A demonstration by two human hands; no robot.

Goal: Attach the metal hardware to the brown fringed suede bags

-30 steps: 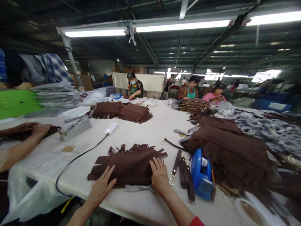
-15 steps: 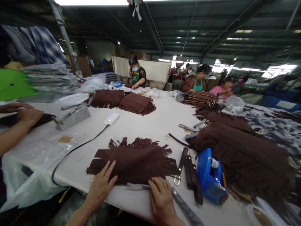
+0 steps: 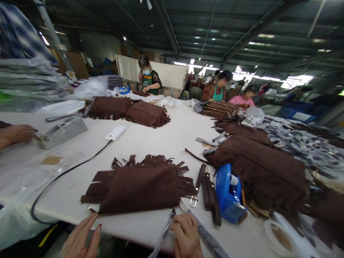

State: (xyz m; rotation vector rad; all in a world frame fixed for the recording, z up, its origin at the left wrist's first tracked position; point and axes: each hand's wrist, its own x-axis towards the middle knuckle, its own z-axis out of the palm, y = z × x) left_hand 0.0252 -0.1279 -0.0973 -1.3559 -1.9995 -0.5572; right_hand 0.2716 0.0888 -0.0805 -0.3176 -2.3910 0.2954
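A dark brown fringed bag (image 3: 142, 188) lies flat on the white table in front of me, its fringe spread at the sides and far edge. My left hand (image 3: 80, 236) is just off the bag's near left corner, fingers stretched out and holding nothing. Close by that corner is a small metal fitting (image 3: 92, 209). At the near right corner my right hand (image 3: 186, 234) has its fingers curled around a strap in grey plastic wrap (image 3: 165, 231). Another wrapped length of strap (image 3: 205, 234) runs out to the right of that hand, beside a metal clasp (image 3: 183, 205).
Brown straps (image 3: 211, 199) and a blue tape dispenser (image 3: 229, 195) stand right of the bag, before stacked fringed bags (image 3: 258, 168). A white power bank (image 3: 115, 133) trails a black cable. Left, a co-worker's hand (image 3: 17, 135) is near a grey tape dispenser (image 3: 64, 130). Other people work behind.
My left hand has come off the bag toward the table edge. My right hand has drawn the wrapped strap's end from lying sideways to pointing toward me. The view has shifted right.
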